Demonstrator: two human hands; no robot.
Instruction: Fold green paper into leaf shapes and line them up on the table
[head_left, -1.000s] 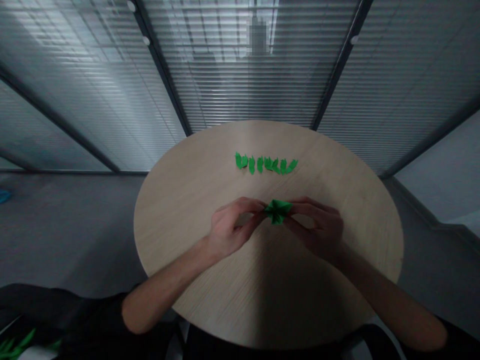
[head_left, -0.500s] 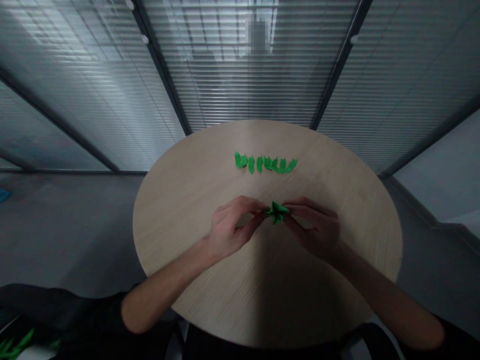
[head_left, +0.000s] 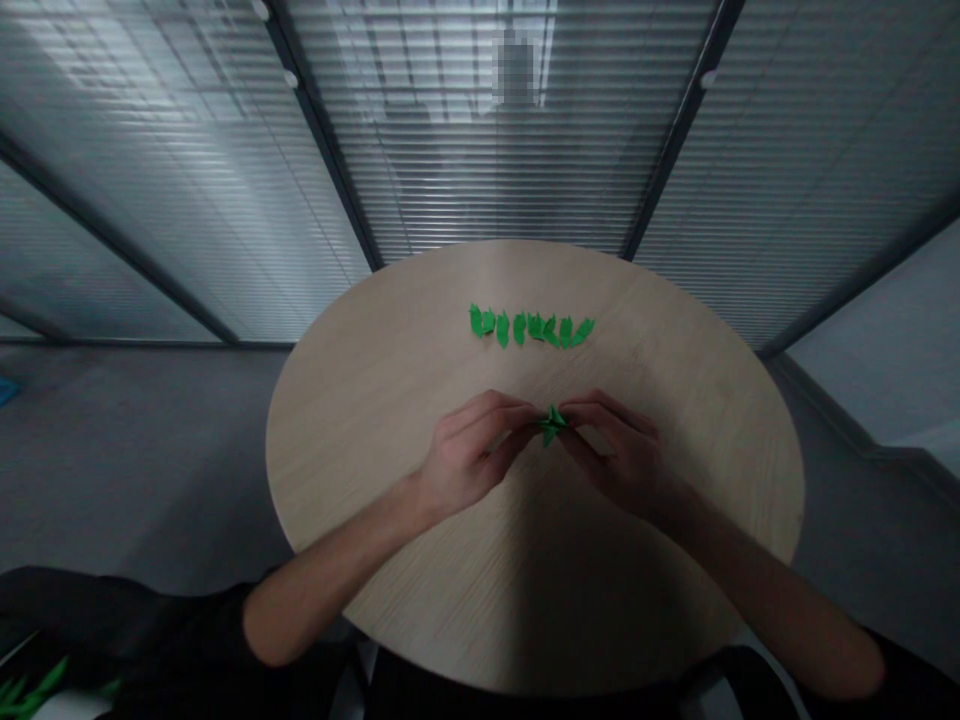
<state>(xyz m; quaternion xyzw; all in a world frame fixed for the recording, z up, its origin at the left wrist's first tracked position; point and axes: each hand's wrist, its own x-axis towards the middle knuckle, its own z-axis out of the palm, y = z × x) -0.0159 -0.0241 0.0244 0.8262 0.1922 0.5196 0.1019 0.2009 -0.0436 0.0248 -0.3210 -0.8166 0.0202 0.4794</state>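
Between my two hands, above the middle of the round table, is a small folded green paper piece (head_left: 553, 425) with pointed, star-like corners. My left hand (head_left: 480, 445) pinches its left side between thumb and fingers. On the opposite side, the fingertips of my right hand (head_left: 615, 445) grip it too, and the fingers partly cover its edges. Farther back, a row of several small green leaf-shaped pieces (head_left: 520, 328) lies on the tabletop, apart from both hands.
The round wooden table (head_left: 360, 400) stands close to a wall of glass panels with blinds (head_left: 495, 180). At the lower left corner, green plant leaves (head_left: 34, 690) show beside my dark sleeve. A blue object (head_left: 7, 390) lies on the floor at far left.
My right hand has moved slightly left, closer to my left hand. The green paper piece looks narrower and more squeezed between the fingers. The row behind is unchanged.
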